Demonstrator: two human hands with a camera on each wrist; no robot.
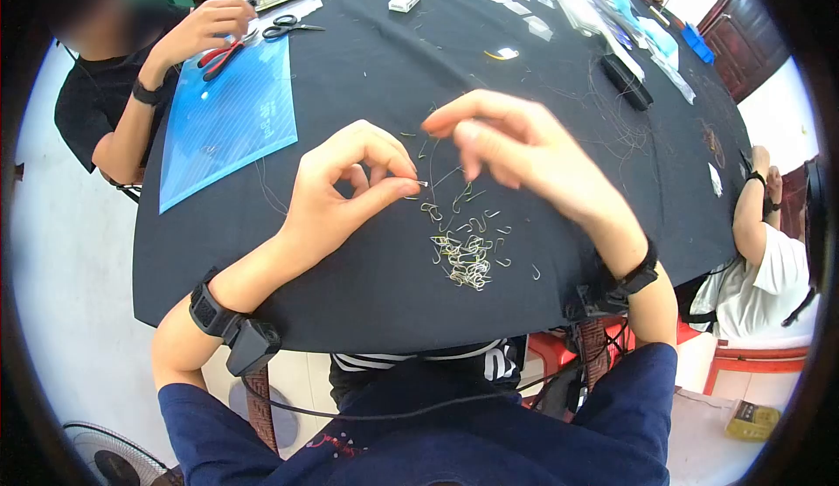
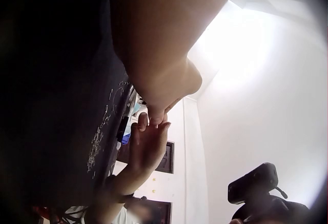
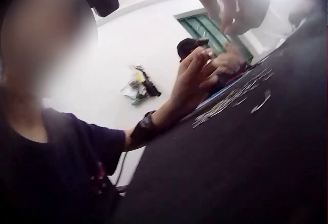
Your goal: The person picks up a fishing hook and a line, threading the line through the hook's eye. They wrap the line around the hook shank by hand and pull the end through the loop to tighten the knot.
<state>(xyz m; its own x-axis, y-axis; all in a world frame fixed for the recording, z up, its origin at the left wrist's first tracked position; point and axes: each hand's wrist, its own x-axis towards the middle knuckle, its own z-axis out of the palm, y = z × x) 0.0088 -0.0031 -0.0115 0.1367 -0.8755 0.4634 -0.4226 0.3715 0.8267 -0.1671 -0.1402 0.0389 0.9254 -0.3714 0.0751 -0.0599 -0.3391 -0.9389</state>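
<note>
In the head view my left hand pinches a small pale piece between thumb and index finger; it is too small to make out fully. A thin line runs beside those fingertips. My right hand, blurred, hovers just to the right with its fingers bent loosely and its thumb apart from the index finger. Below both hands lies a pile of fish hooks, with several loose ones around it. The right wrist view shows the left hand raised above the table, beyond the hooks.
On the black-covered table lie a blue folder, red-handled pliers, scissors and a small white box. Plastic packets, a black case and tangled line lie at the far right. Other people sit at both sides.
</note>
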